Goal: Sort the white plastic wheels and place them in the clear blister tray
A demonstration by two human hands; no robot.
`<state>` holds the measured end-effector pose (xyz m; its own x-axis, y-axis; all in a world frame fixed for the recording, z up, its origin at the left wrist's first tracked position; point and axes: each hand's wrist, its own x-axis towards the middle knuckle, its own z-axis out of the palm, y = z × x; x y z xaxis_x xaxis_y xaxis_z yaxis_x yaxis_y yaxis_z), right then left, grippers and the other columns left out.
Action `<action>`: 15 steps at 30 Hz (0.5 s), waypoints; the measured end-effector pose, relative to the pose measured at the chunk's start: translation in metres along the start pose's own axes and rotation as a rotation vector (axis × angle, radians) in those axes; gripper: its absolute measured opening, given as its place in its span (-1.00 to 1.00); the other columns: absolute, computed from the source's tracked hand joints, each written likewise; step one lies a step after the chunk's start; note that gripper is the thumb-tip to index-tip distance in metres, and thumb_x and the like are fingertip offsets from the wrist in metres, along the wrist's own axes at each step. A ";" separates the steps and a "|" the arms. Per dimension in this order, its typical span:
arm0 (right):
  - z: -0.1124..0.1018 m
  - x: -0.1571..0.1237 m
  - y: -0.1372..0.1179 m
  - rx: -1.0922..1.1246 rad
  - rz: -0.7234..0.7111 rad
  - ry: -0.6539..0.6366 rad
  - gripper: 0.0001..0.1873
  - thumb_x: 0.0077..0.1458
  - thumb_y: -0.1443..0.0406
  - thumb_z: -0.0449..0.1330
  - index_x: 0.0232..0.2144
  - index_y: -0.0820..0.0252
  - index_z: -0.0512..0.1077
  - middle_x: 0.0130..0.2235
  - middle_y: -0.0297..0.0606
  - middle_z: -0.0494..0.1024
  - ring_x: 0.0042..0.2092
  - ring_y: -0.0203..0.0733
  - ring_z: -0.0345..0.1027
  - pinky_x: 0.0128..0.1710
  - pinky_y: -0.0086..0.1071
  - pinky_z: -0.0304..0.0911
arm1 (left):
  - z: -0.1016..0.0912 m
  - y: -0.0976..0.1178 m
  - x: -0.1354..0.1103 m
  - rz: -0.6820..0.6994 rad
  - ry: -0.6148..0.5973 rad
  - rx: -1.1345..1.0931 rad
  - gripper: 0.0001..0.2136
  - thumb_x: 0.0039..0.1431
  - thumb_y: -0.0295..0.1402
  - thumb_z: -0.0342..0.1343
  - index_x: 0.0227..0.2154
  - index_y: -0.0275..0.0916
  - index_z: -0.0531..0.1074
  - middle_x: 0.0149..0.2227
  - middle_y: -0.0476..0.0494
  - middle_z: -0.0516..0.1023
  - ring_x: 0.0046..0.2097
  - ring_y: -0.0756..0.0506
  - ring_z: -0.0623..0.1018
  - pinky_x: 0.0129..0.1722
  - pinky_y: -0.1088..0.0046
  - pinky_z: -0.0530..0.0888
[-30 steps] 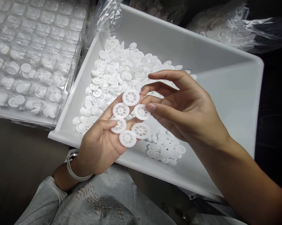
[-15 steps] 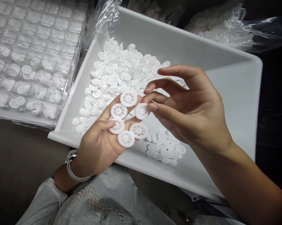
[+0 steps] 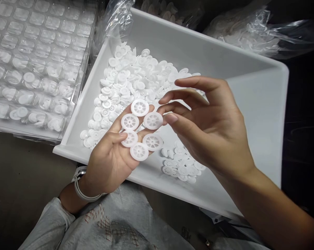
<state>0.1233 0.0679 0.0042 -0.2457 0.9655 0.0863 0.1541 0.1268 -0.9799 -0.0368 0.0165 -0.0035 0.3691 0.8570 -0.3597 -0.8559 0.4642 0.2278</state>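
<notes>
My left hand (image 3: 111, 158) lies palm up over the white bin's near wall, fingers flat, carrying several white spoked plastic wheels (image 3: 139, 130) laid side by side on the fingers; the thumb rests against one. My right hand (image 3: 209, 121) hovers just right of them with fingers spread and slightly curled, holding nothing; its fingertips are beside the upper right wheel (image 3: 153, 120). A big heap of the same white wheels (image 3: 136, 80) fills the bin's far left corner. A small separate cluster (image 3: 183, 165) lies near the front wall.
The white plastic bin (image 3: 253, 93) sits tilted in front of me. A clear blister tray (image 3: 34, 59) with wheels in many pockets lies to the left. Clear plastic bags (image 3: 250, 31) of parts are behind the bin. A grey sleeve and white wristband (image 3: 80, 189) show below.
Both hands drifted slightly left and up. The right fingertips, which touched the upper right wheel before, now sit just off it. The wheels stay arranged on the left fingers.
</notes>
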 end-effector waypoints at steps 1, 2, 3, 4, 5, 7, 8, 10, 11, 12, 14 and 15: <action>-0.002 -0.001 0.000 -0.014 0.025 -0.034 -0.61 0.07 0.36 0.29 -0.08 -0.10 0.35 -0.22 -0.34 0.38 -0.17 -0.28 0.35 -0.31 -0.45 0.44 | 0.000 0.000 0.000 0.007 0.003 0.002 -0.47 0.23 -0.46 -0.08 0.27 -0.12 0.18 0.25 -0.09 0.38 0.36 -0.26 0.21 0.31 0.02 0.24; -0.004 -0.002 0.001 -0.029 0.049 -0.076 -0.58 0.07 0.34 0.29 -0.04 -0.10 0.33 -0.24 -0.34 0.36 -0.20 -0.28 0.35 -0.35 -0.47 0.44 | 0.001 0.000 0.000 0.017 0.001 0.005 -0.45 0.23 -0.45 -0.08 0.29 -0.10 0.16 0.25 -0.09 0.39 0.35 -0.27 0.22 0.31 0.01 0.23; -0.005 -0.002 0.002 -0.041 0.071 -0.128 -0.55 0.07 0.31 0.29 0.00 -0.10 0.31 -0.25 -0.34 0.35 -0.23 -0.28 0.35 -0.40 -0.48 0.43 | 0.001 0.000 0.000 0.027 -0.001 0.006 -0.44 0.23 -0.45 -0.08 0.30 -0.08 0.14 0.24 -0.08 0.40 0.35 -0.28 0.23 0.31 0.00 0.23; -0.007 -0.002 0.003 -0.050 0.094 -0.182 -0.52 0.08 0.29 0.29 0.04 -0.10 0.29 -0.26 -0.33 0.34 -0.25 -0.28 0.36 -0.43 -0.49 0.43 | 0.001 0.000 0.000 0.037 -0.003 0.006 -0.43 0.23 -0.45 -0.08 0.31 -0.07 0.12 0.23 -0.07 0.40 0.34 -0.28 0.24 0.32 0.00 0.22; -0.009 -0.002 0.004 -0.052 0.120 -0.237 -0.49 0.09 0.27 0.28 0.08 -0.11 0.26 -0.26 -0.33 0.35 -0.25 -0.27 0.38 -0.43 -0.48 0.44 | 0.001 0.001 0.000 0.045 -0.002 0.006 -0.42 0.22 -0.46 -0.08 0.32 -0.07 0.10 0.23 -0.07 0.41 0.34 -0.28 0.25 0.32 0.00 0.22; -0.012 -0.002 0.003 -0.056 0.170 -0.325 -0.48 0.12 0.23 0.27 0.11 -0.12 0.24 -0.20 -0.29 0.40 -0.17 -0.21 0.44 -0.39 -0.43 0.48 | 0.001 0.001 0.001 0.053 0.006 0.005 -0.42 0.22 -0.46 -0.10 0.32 -0.12 0.09 0.24 -0.09 0.39 0.34 -0.28 0.25 0.31 0.01 0.23; -0.013 -0.002 0.002 -0.068 0.181 -0.335 -0.49 0.13 0.21 0.27 0.11 -0.13 0.26 -0.14 -0.26 0.43 -0.10 -0.18 0.44 -0.33 -0.41 0.50 | 0.001 0.001 0.001 0.062 0.014 0.009 -0.42 0.22 -0.46 -0.10 0.32 -0.14 0.09 0.26 -0.10 0.37 0.34 -0.28 0.25 0.31 0.03 0.25; -0.014 -0.006 -0.003 -0.122 0.161 -0.266 -0.52 0.14 0.14 0.25 0.11 -0.16 0.30 0.01 -0.23 0.43 0.05 -0.13 0.39 -0.18 -0.33 0.50 | 0.001 -0.001 0.003 0.102 0.038 0.033 -0.44 0.22 -0.45 -0.10 0.30 -0.16 0.11 0.28 -0.10 0.34 0.33 -0.26 0.27 0.30 0.07 0.27; -0.012 -0.009 -0.006 -0.151 0.151 -0.192 -0.53 0.16 0.10 0.23 0.12 -0.19 0.31 0.09 -0.25 0.40 0.13 -0.10 0.32 -0.06 -0.27 0.47 | 0.000 -0.002 0.003 0.143 0.052 0.056 -0.45 0.23 -0.44 -0.10 0.30 -0.15 0.13 0.28 -0.08 0.33 0.32 -0.24 0.29 0.30 0.09 0.28; -0.009 -0.013 -0.009 -0.163 0.144 -0.100 -0.54 0.17 0.06 0.21 0.12 -0.23 0.32 0.16 -0.29 0.35 0.21 -0.09 0.24 0.07 -0.19 0.39 | -0.001 -0.005 0.004 0.194 0.064 0.086 -0.47 0.25 -0.40 -0.11 0.29 -0.14 0.14 0.28 -0.07 0.33 0.31 -0.23 0.31 0.30 0.11 0.29; 0.004 -0.023 -0.013 -0.100 0.153 0.097 -0.53 0.17 -0.01 0.16 0.13 -0.30 0.31 0.24 -0.41 0.29 0.31 -0.06 0.10 0.26 -0.06 0.17 | -0.002 -0.013 0.003 0.318 0.073 0.204 -0.50 0.29 -0.31 -0.15 0.29 -0.12 0.13 0.29 -0.04 0.32 0.31 -0.20 0.32 0.30 0.15 0.31; 0.014 -0.028 -0.015 -0.015 0.160 0.193 -0.53 0.15 -0.04 0.16 0.12 -0.32 0.33 0.25 -0.46 0.30 0.33 -0.06 0.06 0.31 -0.03 0.09 | -0.002 -0.019 0.002 0.374 0.069 0.341 -0.50 0.32 -0.27 -0.20 0.31 -0.11 0.09 0.29 -0.02 0.31 0.31 -0.18 0.32 0.29 0.18 0.34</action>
<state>0.1144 0.0358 0.0140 -0.0301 0.9989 -0.0352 0.1911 -0.0288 -0.9811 -0.0210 0.0089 -0.0104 0.0249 0.9671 -0.2533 -0.7538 0.1846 0.6306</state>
